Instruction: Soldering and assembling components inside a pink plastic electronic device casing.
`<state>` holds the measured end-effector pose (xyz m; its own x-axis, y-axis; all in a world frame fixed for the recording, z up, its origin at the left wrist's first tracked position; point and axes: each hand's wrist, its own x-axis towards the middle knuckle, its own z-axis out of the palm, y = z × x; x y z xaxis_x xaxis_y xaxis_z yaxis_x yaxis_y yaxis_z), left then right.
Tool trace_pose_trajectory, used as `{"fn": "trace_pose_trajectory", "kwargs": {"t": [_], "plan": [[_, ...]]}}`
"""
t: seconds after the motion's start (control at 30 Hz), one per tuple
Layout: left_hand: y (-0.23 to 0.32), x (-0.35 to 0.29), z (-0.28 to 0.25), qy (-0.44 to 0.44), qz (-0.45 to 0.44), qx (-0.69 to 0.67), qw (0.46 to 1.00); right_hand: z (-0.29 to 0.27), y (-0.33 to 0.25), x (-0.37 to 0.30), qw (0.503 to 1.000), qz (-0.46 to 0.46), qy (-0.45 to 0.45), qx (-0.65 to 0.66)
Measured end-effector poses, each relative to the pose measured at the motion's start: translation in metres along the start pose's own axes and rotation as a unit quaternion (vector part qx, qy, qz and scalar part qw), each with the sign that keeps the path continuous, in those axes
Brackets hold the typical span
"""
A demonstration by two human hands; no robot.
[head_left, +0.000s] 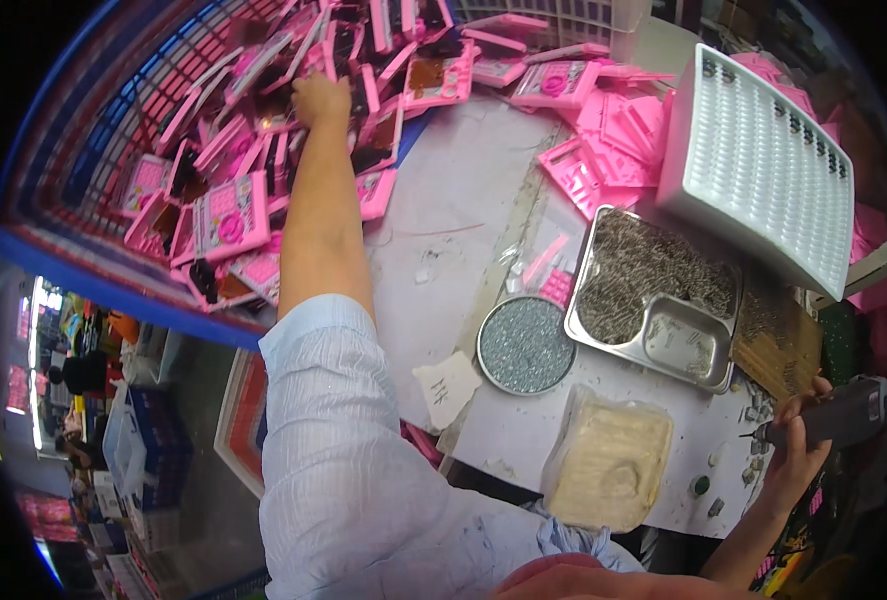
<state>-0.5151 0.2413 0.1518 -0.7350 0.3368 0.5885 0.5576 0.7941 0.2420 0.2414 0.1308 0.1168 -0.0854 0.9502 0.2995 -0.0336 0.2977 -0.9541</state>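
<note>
My left arm stretches forward into a blue-rimmed basket (23,255) heaped with pink plastic toy casings (225,215). There my left hand (321,100), its fingers curled, appears to grip the edge of one pink casing (329,52); its fingertips are partly hidden among the pieces. At the right edge of the bench, my right hand (795,450) is wrapped round a dark electric screwdriver (848,412). The thin bit points left over the bench. Nearest to this hand are small metal pieces (753,470) and a small green round thing (700,485) on the bench.
A steel tray (588,325) holds many screws beside a round tin (483,365) of small metallic bits. A white rack (753,150) with rows of holes leans over pink panels (618,135). Near me lies a yellowish wrapped block (603,460); a torn card (447,388) is left of it.
</note>
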Motion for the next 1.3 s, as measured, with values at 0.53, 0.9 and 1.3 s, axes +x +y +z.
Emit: {"fn": "trace_pose_trajectory", "kwargs": {"t": [0.53, 0.9, 1.3], "plan": [[-0.079, -0.097, -0.098, -0.180, 0.115, -0.355, 0.910, 0.002, 0.018, 0.027, 0.998, -0.060, -0.007, -0.021], [-0.095, -0.298, -0.245, -0.115, 0.346, -0.289, 0.885, 0.060, 0.019, -0.062, 0.970, -0.007, -0.239, 0.044], [-0.035, -0.509, -0.278, -0.284, 0.522, -0.495, 0.634, 0.070, 0.054, -0.105, 0.859, 0.341, -0.207, 0.322]]}}
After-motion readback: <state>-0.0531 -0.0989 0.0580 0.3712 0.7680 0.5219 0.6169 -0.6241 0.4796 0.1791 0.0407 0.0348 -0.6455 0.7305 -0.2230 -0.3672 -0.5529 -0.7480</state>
